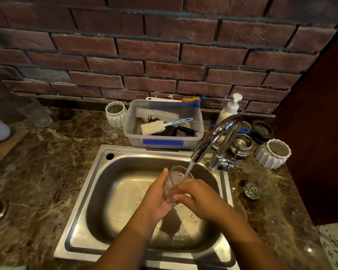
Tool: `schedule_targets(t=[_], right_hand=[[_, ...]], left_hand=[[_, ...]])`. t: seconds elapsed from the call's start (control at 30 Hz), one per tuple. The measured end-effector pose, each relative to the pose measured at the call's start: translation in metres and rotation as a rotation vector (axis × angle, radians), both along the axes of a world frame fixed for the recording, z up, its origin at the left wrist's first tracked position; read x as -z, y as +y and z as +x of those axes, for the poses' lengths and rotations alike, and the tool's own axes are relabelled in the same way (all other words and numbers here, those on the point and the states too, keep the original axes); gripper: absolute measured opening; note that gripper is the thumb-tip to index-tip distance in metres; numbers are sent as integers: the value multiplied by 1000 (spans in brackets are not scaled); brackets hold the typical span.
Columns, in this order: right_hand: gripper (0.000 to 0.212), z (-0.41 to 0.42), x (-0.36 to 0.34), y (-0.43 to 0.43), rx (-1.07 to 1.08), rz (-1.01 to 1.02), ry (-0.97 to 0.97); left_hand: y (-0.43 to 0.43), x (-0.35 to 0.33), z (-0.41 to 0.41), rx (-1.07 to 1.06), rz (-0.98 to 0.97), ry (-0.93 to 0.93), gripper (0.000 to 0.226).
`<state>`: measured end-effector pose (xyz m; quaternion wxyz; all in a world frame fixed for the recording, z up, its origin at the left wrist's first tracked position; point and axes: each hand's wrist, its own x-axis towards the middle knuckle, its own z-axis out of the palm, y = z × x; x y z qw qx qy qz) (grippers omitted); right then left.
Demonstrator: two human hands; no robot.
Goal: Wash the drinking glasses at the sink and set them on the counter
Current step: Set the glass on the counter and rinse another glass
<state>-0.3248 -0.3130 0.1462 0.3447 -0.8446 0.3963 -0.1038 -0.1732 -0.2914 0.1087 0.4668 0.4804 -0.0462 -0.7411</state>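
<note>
Over the steel sink (80, 193) I hold a clear drinking glass (174, 178), tilted with its mouth toward the running tap (215, 137). My left hand (157, 197) cups the glass from below and the left. My right hand (199, 197) grips its base from the right. Water streams from the spout onto the glass rim and my right hand. Another clear glass (259, 187) stands on the counter right of the sink. A small clear glass (110, 129) stands on the counter behind the sink's left corner.
A plastic tub (164, 143) with several brushes sits behind the sink. White ribbed cups (115, 114) (273, 155), a soap pump bottle (228, 109) and steel lids (242, 145) crowd the back and right counter. A tall glass (35, 114) lies at far left.
</note>
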Motion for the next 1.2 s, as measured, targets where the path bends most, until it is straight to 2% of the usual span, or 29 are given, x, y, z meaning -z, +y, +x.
schedule_targets(t=[0.07, 0.13, 0.2, 0.3, 0.4, 0.5, 0.6, 0.67, 0.7, 0.73, 0.83, 0.9, 0.97, 1.07, 1.1, 1.17, 1.2], right_hand=[[18, 0, -2, 4, -79, -182, 62], [16, -2, -1, 7, -79, -209, 73], [19, -4, 1, 11, 38, -50, 20], [22, 8, 6, 19, 364, 219, -204], [23, 26, 11, 24, 561, 414, -343], [23, 22, 6, 23, 407, 307, -243], [22, 7, 5, 14, 38, -42, 68], [22, 4, 6, 10, -47, -117, 170], [21, 6, 6, 11, -5, -54, 106], [19, 9, 6, 12, 102, 69, -37], [19, 24, 10, 16, 556, 491, -475], [24, 30, 12, 16, 664, 613, -531], [24, 28, 11, 17, 493, 465, -398], [20, 15, 6, 15, 109, 39, 64], [21, 12, 5, 13, 22, -62, 158], [21, 12, 5, 14, 19, -72, 145], [20, 16, 4, 16, 116, 6, 51]], left_hand=[[-1, 2, 4, 37, 85, 151, 55], [-4, 2, 6, 85, 120, 171, 52], [-6, 6, 3, 80, 87, 22, 45], [-5, 13, -12, -34, -107, -222, 32], [3, 17, -20, -68, -207, -290, 28], [3, 14, -4, 15, -107, -236, 34], [-4, 5, 14, 212, 73, -143, 37], [-8, 3, 13, 231, 123, -152, 38], [-10, 3, 9, 193, 99, -192, 37], [-10, 6, 4, 130, 40, -257, 35], [-5, 14, -10, 4, -226, -550, 23], [-1, 16, -13, -2, -301, -639, 21], [-3, 13, -8, 28, -212, -521, 27], [-6, 1, 9, 189, 65, -253, 36], [-7, -1, 12, 222, 113, -195, 36], [-9, -1, 10, 175, 114, -187, 35], [-9, 2, 6, 100, 66, -247, 33]])
